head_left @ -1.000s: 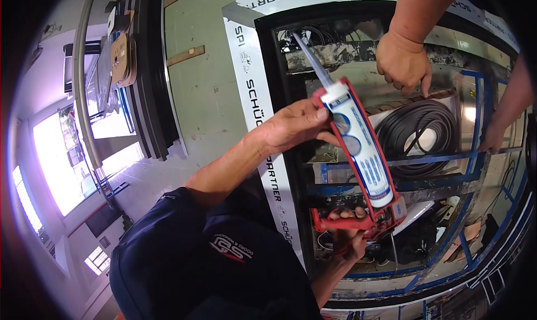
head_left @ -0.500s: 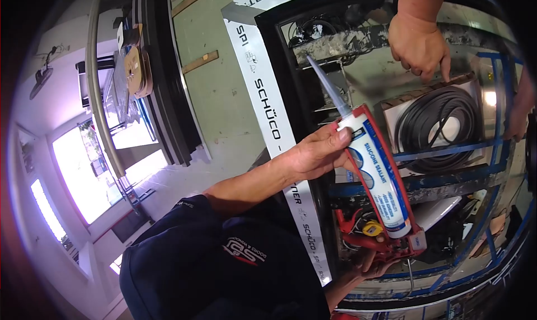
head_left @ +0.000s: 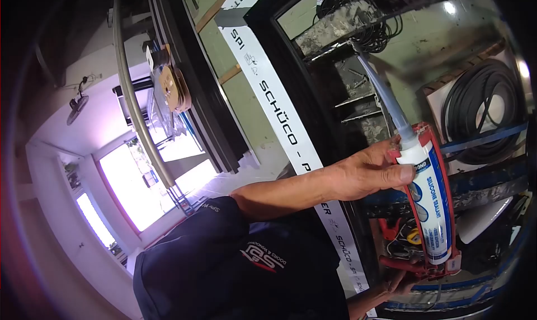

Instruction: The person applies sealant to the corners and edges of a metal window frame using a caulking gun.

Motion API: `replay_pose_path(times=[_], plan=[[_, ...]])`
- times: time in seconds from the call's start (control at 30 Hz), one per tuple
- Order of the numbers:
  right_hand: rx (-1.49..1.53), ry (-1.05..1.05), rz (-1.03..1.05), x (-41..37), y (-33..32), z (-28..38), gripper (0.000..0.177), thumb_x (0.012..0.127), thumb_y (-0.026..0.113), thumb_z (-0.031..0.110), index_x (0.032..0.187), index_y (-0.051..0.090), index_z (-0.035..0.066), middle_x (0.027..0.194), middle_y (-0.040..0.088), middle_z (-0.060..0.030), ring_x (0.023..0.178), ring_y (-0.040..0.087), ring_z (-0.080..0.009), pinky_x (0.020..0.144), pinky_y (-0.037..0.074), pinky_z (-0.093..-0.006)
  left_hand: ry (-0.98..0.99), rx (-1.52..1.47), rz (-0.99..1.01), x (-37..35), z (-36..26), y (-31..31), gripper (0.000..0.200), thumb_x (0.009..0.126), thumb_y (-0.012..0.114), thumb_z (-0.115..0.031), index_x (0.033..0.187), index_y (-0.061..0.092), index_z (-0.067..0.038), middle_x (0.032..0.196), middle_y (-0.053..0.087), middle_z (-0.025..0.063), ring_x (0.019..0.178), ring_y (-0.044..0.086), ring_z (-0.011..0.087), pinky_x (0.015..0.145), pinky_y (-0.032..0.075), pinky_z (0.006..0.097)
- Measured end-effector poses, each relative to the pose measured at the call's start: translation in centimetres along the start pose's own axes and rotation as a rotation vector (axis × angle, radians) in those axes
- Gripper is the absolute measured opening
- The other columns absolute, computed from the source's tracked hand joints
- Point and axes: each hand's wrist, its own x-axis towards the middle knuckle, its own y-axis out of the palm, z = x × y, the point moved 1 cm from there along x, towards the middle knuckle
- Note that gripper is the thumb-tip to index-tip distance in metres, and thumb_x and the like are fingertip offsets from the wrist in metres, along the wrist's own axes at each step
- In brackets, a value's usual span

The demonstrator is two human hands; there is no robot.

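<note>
My left hand (head_left: pixel 363 172) is closed around the front of a red caulking gun (head_left: pixel 446 208), near the nozzle end, thumb on the cartridge. My right hand (head_left: pixel 400 281) is wrapped round its red handle at the rear. In the gun lies a white and blue silicone sealant cartridge (head_left: pixel 433 208). Its long grey nozzle (head_left: pixel 380 85) points up and left in view. Beneath the gun is a dark frame (head_left: pixel 313 118), edged with white printed SCHÜCO film (head_left: pixel 279 116).
A coil of black gasket (head_left: pixel 481 110) lies in an open carton at the right. Red-handled tools and a yellow tape measure (head_left: pixel 414 236) lie below the gun. Dark profiles (head_left: pixel 196 96) and a cardboard reel (head_left: pixel 173 88) are at the left. A blurred skin-coloured shape touches the top edge.
The view has shifted, and the gun with both my hands appears farther right. A co-worker's pointing hand above the coil and another at the right edge are no longer visible there.
</note>
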Motion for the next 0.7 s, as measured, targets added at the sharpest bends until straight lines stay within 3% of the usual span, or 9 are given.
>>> replay_pose_path(times=[0.03,0.17,0.3,0.37,0.4,0.47,0.53,0.57,0.7], plan=[[0.022,-0.009,0.02,-0.5,-1.3,0.1,0.064,0.096,0.063,0.025,0.137,0.028,-0.01,0.105,0.059,-0.0285,0.03,0.048,-0.0151,0.028,0.037,-0.0204,-0.007,0.003,0.002,0.0,0.2,0.2,0.061,0.095,0.065,-0.043,0.139,0.044,-0.006,0.124,0.057,0.0046,0.117,0.051,0.0144,0.1,0.044,0.0338],[0.057,0.041,0.125,-1.3,-1.0,-0.6,0.063,0.097,0.059,0.019,0.144,0.024,-0.003,0.13,0.052,-0.03,0.03,0.047,-0.0128,0.028,0.035,-0.0166,-0.034,0.017,0.01,-0.1,0.8,0.3,0.056,0.096,0.066,-0.039,0.137,0.046,-0.007,0.121,0.057,0.0032,0.114,0.051,0.0134,0.097,0.044,0.0335],[0.084,0.026,0.125,-2.4,-1.7,-1.2,0.069,0.096,0.061,0.021,0.146,0.023,-0.006,0.134,0.049,-0.031,0.032,0.047,-0.0143,0.031,0.036,-0.0173,-0.063,-0.005,0.021,-0.1,1.2,0.3,0.052,0.097,0.066,-0.032,0.138,0.046,-0.007,0.123,0.058,0.0039,0.116,0.054,0.0144,0.098,0.047,0.0338],[0.132,0.045,0.16,-3.2,-1.8,-1.1,0.069,0.095,0.062,0.019,0.147,0.024,-0.005,0.135,0.048,-0.0304,0.043,0.056,-0.0165,0.04,0.046,-0.0196,-0.104,-0.044,0.061,-0.3,1.1,0.2,0.051,0.097,0.066,-0.029,0.139,0.046,-0.006,0.125,0.058,0.0046,0.117,0.055,0.0155,0.098,0.048,0.0345],[0.154,-0.092,0.094,-4.4,-3.7,-1.1,0.068,0.091,0.065,0.013,0.147,0.03,-0.001,0.139,0.048,-0.0243,0.081,0.053,-0.0221,0.073,0.043,-0.0316,-0.084,-0.072,0.13,0.0,1.5,0.0,0.051,0.099,0.063,-0.026,0.141,0.044,-0.006,0.13,0.058,0.0067,0.12,0.057,0.0187,0.099,0.05,0.0388],[0.236,-0.276,-0.052,-6.9,-5.9,-2.2,0.069,0.086,0.07,0.006,0.147,0.037,0.005,0.144,0.046,-0.0159,0.126,0.046,-0.0293,0.109,0.037,-0.0456,-0.102,-0.066,0.101,-0.6,1.5,-0.2,0.05,0.099,0.062,-0.024,0.142,0.043,-0.006,0.131,0.058,0.0079,0.12,0.058,0.0203,0.099,0.05,0.0414],[0.298,-0.285,-0.046,-7.9,-2.3,-3.7,0.073,0.082,0.073,0.007,0.146,0.04,0.007,0.144,0.047,-0.0146,0.132,0.043,-0.0325,0.113,0.034,-0.0496,-0.116,-0.093,0.067,-1.3,1.4,1.1,0.05,0.1,0.061,-0.021,0.144,0.042,-0.006,0.133,0.058,0.0105,0.118,0.059,0.023,0.099,0.051,0.0454],[0.282,-0.263,0.015,-8.3,-0.3,-4.7,0.076,0.079,0.076,0.009,0.146,0.04,0.007,0.144,0.048,-0.0154,0.132,0.043,-0.034,0.113,0.033,-0.0515,-0.1,-0.208,0.019,-1.6,1.4,2.3,0.037,0.099,0.062,-0.019,0.132,0.054,-0.004,0.117,0.067,0.0099,0.106,0.066,0.0209,0.091,0.055,0.0409],[0.04,-0.18,-0.204,-12.8,4.8,-6.0,0.074,0.08,0.075,0.027,0.136,0.041,-0.007,0.126,0.058,-0.0273,0.057,0.049,-0.0191,0.047,0.035,-0.0301,-0.177,0.037,0.024,-3.6,2.1,2.3,0.043,0.102,0.055,-0.033,0.131,0.05,-0.002,0.121,0.063,0.0123,0.107,0.065,0.0262,0.088,0.056,0.0436]])
